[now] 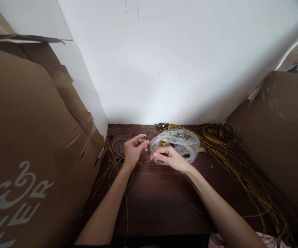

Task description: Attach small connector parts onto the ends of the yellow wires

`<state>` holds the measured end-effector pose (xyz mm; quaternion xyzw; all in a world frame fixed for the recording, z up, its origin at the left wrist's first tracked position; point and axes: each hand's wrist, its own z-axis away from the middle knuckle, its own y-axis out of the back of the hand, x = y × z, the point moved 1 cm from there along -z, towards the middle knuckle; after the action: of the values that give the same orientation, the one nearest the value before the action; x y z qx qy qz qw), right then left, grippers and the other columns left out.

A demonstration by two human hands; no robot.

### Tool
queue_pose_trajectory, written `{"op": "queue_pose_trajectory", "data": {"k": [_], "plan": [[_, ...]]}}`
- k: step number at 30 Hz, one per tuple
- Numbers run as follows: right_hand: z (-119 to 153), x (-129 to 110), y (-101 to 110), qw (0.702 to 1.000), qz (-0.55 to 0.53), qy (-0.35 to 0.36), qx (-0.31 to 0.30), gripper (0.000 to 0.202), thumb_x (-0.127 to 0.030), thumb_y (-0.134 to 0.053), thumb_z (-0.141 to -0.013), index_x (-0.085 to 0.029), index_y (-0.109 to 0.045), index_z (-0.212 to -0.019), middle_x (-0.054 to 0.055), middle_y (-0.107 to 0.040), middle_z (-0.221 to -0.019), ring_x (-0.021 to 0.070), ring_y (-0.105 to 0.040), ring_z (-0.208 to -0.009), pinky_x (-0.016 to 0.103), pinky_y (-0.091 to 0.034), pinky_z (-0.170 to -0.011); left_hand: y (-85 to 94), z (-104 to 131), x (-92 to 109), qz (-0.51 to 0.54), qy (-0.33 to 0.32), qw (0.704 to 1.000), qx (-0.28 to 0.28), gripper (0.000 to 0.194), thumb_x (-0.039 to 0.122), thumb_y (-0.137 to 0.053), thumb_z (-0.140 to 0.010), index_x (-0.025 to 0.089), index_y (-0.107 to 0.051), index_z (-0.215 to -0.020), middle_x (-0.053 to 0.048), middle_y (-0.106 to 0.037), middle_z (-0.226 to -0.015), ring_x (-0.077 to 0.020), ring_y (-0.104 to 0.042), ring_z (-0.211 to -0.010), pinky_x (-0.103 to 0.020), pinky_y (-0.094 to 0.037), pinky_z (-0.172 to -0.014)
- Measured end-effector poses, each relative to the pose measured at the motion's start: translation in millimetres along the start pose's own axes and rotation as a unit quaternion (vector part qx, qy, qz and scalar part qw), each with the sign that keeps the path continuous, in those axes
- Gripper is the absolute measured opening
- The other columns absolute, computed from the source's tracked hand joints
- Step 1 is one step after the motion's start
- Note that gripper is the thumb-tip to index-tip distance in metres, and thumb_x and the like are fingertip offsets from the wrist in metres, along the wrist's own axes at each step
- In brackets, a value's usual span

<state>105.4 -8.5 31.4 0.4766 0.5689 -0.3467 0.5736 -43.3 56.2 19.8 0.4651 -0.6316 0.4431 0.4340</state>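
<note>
My left hand (135, 150) is closed in a pinch around a small black-and-yellow connector (144, 138), with its fingertips pointing right. Just to the right, my right hand (168, 157) pinches a thin yellow cord (151, 147), which curves between the two hands. Behind my right hand lies a clear plastic bag (194, 141) with small yellow, black and silvery parts in it. More yellow cord loops (114, 148) spread over the dark wooden table (154, 196) left of my left hand. The exact grip of the right fingertips is too small to make out.
A bundle of small black-and-yellow pieces (163, 126) lies against the white wall (164, 69). On the right, a coil of yellow cords (217, 133) trails long strands toward the front edge. Cardboard panels stand at the left (35, 131) and right (280, 137).
</note>
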Motion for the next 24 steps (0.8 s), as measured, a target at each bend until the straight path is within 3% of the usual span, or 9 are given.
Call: {"op": "queue_pose_trajectory", "data": {"k": [4, 7, 10, 13, 17, 24], "plan": [[-12, -10, -12, 0.989, -0.150, 0.003, -0.007, 0.020, -0.033, -0.057, -0.081, -0.015, -0.066, -0.077, 0.005, -0.066, -0.081, 0.0133, -0.059, -0.081, 0.029, -0.042, -0.082, 9.6, -8, -10, 0.072, 0.041, 0.995, 0.063, 0.033, 0.023, -0.074, -0.058, 0.010, -0.066, -0.088, -0.002, -0.065, -0.065, -0.0068, -0.053, -0.049, -0.020, -0.046, -0.050], [-24, -20, -16, 0.953, -0.303, 0.008, -0.029, 0.019, -0.032, -0.057, -0.081, -0.015, -0.065, -0.078, 0.005, -0.066, -0.080, 0.0147, -0.061, -0.083, 0.033, -0.042, -0.088, 14.7, -13, -17, 0.114, 0.056, 0.988, 0.089, 0.037, 0.024, -0.076, -0.056, 0.011, -0.067, -0.089, -0.002, -0.065, -0.068, -0.0073, -0.055, -0.052, -0.020, -0.046, -0.052], [-31, -35, -14, 0.926, -0.375, -0.002, -0.053, 0.020, -0.031, -0.056, -0.082, -0.014, -0.065, -0.086, 0.005, -0.066, -0.077, 0.0145, -0.063, -0.080, 0.034, -0.044, -0.087, 16.5, -17, -22, 0.163, 0.077, 0.978, 0.104, 0.038, 0.025, -0.077, -0.053, 0.011, -0.068, -0.087, -0.003, -0.066, -0.067, -0.0078, -0.056, -0.053, -0.020, -0.046, -0.052], [-34, -54, -4, 0.926, -0.374, 0.006, -0.042, 0.023, -0.028, -0.055, -0.083, -0.012, -0.064, -0.097, 0.002, -0.063, -0.071, 0.0119, -0.062, -0.074, 0.029, -0.047, -0.082, 17.1, -21, -24, 0.203, 0.086, 0.968, 0.119, 0.038, 0.023, -0.079, -0.049, 0.010, -0.068, -0.083, -0.003, -0.065, -0.063, -0.0079, -0.057, -0.054, -0.019, -0.045, -0.051], [-33, -77, 10, 0.952, -0.303, 0.014, -0.031, 0.021, -0.024, -0.055, -0.083, -0.011, -0.064, -0.097, -0.001, -0.056, -0.065, 0.0090, -0.059, -0.067, 0.022, -0.047, -0.072, 21.2, -28, -24, 0.254, 0.098, 0.955, 0.120, 0.033, 0.019, -0.080, -0.050, 0.009, -0.068, -0.079, -0.002, -0.064, -0.060, -0.0064, -0.057, -0.054, -0.015, -0.043, -0.048], [-28, -107, 31, 0.979, -0.198, 0.051, 0.008, 0.020, -0.030, -0.056, -0.082, -0.014, -0.066, -0.089, -0.005, -0.043, -0.052, 0.0088, -0.053, -0.059, 0.026, -0.047, -0.070, 35.2, -37, -20, 0.342, 0.094, 0.926, 0.133, 0.021, 0.013, -0.078, -0.054, 0.011, -0.068, -0.073, 0.001, -0.061, -0.057, -0.0033, -0.057, -0.055, -0.010, -0.040, -0.045]]}}
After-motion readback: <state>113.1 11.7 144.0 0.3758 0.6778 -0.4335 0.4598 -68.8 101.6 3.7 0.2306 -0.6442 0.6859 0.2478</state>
